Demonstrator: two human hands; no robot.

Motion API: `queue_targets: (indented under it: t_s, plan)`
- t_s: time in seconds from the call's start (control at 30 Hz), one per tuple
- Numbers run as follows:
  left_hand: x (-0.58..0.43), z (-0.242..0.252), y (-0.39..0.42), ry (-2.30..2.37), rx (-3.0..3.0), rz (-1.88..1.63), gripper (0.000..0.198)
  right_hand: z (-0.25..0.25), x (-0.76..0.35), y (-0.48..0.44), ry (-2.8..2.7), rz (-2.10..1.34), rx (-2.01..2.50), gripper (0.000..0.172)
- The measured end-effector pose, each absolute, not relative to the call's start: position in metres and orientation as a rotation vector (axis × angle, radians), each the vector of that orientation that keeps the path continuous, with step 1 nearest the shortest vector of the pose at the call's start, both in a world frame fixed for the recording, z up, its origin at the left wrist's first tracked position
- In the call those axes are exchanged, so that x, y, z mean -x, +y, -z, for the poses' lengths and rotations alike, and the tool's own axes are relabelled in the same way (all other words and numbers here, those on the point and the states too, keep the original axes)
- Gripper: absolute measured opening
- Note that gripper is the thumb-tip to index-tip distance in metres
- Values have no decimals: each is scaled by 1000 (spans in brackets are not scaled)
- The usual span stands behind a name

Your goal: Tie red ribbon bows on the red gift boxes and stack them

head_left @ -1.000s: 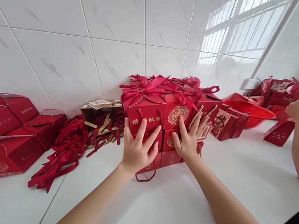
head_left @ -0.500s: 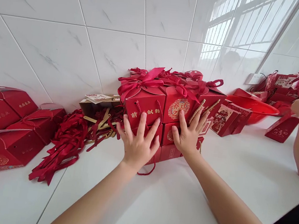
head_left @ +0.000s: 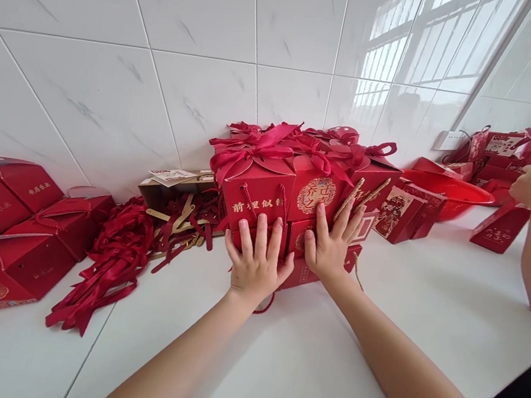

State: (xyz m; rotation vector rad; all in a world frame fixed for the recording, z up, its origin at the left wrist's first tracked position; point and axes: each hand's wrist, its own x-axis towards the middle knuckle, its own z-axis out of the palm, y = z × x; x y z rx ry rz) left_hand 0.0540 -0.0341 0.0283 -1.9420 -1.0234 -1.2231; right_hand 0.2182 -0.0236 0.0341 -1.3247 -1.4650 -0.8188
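Red stacked boxes [head_left: 314, 198] could skew if left hand [head_left: 256, 273] and right hand [head_left: 330, 250], spread against them, push unevenly.

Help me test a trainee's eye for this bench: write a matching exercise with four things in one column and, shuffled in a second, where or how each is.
Column one
1. Left hand
2. Ribbons
3. Basin
4. Card

Column two
A. To the right of the box stack
B. On top of the open carton
C. Fingers spread against the box stack
D. In a loose heap on the counter

Pairs: 1-C, 2-D, 3-A, 4-B
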Motion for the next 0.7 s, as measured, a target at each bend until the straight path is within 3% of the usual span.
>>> queue_targets:
  t_s: [0.2,0.7]
  plan:
    - [-57,-31,-33,-952,1701,1062,73,-31,-219,-17,-1428,886,1261,56]
    - [-57,-30,-30,-947,1726,1080,74,-29,-219,-11,-1413,921,1230,58]
